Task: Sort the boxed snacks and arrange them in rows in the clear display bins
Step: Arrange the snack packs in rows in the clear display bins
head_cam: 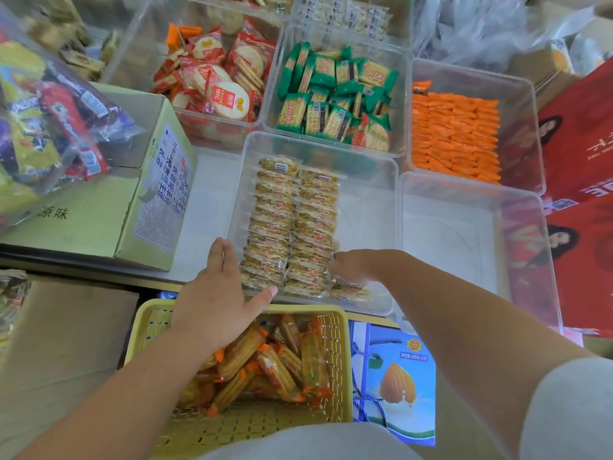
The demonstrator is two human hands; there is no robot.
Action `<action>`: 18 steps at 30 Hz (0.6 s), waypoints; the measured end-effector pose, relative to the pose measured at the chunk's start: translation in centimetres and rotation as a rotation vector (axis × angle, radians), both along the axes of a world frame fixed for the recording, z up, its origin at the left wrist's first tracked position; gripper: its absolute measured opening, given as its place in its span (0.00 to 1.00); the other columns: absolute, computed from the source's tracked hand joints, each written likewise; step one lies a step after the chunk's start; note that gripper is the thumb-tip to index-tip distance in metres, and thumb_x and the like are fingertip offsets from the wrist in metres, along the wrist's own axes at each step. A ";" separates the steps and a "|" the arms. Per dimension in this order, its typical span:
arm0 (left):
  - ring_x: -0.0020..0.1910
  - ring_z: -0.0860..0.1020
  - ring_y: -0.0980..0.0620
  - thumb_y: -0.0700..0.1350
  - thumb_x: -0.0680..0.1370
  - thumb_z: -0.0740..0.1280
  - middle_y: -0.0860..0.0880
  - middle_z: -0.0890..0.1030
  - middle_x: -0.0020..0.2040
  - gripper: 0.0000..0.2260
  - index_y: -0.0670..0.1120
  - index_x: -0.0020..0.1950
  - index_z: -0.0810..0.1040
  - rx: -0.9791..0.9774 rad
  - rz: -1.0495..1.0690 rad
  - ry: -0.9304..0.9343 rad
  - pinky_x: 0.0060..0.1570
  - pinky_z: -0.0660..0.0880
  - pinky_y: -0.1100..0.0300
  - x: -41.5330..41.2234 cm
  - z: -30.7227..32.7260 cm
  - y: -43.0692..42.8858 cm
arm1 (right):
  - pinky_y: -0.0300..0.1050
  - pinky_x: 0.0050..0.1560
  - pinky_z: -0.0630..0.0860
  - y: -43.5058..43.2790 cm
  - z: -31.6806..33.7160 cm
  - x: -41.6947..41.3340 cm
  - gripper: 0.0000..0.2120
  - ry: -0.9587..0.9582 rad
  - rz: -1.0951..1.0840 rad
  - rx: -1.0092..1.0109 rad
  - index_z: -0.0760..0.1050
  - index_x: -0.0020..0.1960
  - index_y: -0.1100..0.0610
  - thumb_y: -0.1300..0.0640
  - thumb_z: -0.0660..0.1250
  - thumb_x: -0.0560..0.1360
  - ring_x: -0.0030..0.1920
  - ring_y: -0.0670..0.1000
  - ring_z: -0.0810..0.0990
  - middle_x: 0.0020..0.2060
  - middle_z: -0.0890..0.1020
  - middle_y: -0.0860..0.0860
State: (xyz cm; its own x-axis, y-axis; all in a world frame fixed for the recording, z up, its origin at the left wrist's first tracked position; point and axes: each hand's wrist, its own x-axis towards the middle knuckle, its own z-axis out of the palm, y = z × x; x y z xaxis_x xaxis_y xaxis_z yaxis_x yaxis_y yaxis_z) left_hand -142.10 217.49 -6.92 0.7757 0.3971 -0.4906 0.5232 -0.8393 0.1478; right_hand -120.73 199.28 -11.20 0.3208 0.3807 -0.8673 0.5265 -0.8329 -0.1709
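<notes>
A clear bin (pixel 368 207) in the middle holds two rows of golden snack packs (pixel 292 224) along its left side. My left hand (pixel 219 287) lies flat and open against the bin's near left corner, thumb stretched toward the packs. My right hand (pixel 351 263) reaches into the bin and touches the nearest packs of the right row; it is blurred, so its fingers are hard to read. Below the bin, a yellow basket (pixel 335 330) holds several orange-wrapped biscuit packs (pixel 275 363). To the right stands an empty clear bin (pixel 447 234).
Behind are bins of red round crackers (pixel 215 78), green cracker packs (pixel 335 94) and orange packs (pixel 454 137). A green carton (pixel 99 214) with a bag of snacks (pixel 43 121) sits left, red boxes (pixel 583 180) right, a blue almond-drink box (pixel 398 380) near my lap.
</notes>
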 end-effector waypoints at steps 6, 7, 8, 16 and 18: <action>0.74 0.72 0.45 0.81 0.65 0.36 0.47 0.38 0.85 0.58 0.43 0.83 0.37 -0.004 0.001 0.007 0.58 0.79 0.52 0.1 0.3 0.1 | 0.52 0.64 0.68 0.0 0.1 -0.7 0.25 -0.013 0.021 0.015 0.68 0.73 0.51 0.40 0.51 0.82 0.64 0.56 0.75 0.68 0.76 0.55; 0.74 0.72 0.45 0.81 0.65 0.36 0.47 0.39 0.85 0.58 0.43 0.83 0.37 -0.003 0.007 0.006 0.58 0.78 0.51 0.1 0.4 0.1 | 0.51 0.63 0.69 0.0 0.5 -0.9 0.25 -0.030 0.025 0.017 0.70 0.72 0.52 0.40 0.51 0.83 0.63 0.56 0.75 0.67 0.77 0.55; 0.74 0.72 0.45 0.81 0.65 0.37 0.47 0.39 0.85 0.58 0.43 0.83 0.38 -0.002 0.014 0.002 0.59 0.78 0.51 0.1 0.4 0.0 | 0.50 0.61 0.70 -0.1 0.9 -1.1 0.24 -0.052 0.036 0.023 0.72 0.69 0.54 0.41 0.52 0.83 0.61 0.56 0.76 0.65 0.78 0.55; 0.80 0.61 0.40 0.76 0.76 0.54 0.45 0.47 0.85 0.48 0.47 0.85 0.48 -0.048 0.062 -0.088 0.73 0.66 0.45 -0.7 1.3 -0.4 | 0.52 0.64 0.73 -2.5 5.6 -5.7 0.18 -0.231 -0.196 0.387 0.76 0.67 0.52 0.49 0.63 0.80 0.65 0.57 0.75 0.65 0.77 0.53; 0.79 0.61 0.38 0.72 0.77 0.58 0.43 0.53 0.84 0.42 0.49 0.84 0.57 0.001 0.021 -0.146 0.74 0.63 0.43 -1.8 2.4 -1.0 | 0.51 0.67 0.71 -2.7 6.6 -7.5 0.22 -0.267 -0.219 0.511 0.73 0.72 0.51 0.48 0.63 0.79 0.69 0.54 0.72 0.70 0.75 0.52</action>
State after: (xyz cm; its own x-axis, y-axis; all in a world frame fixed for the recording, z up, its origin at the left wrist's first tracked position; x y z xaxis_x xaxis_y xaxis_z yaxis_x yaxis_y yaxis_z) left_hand -143.94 216.49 -4.53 0.8302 0.4144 -0.3729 0.5135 -0.8288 0.2224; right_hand -128.27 196.61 -4.60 0.6197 0.6274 -0.4716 0.4318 -0.7743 -0.4626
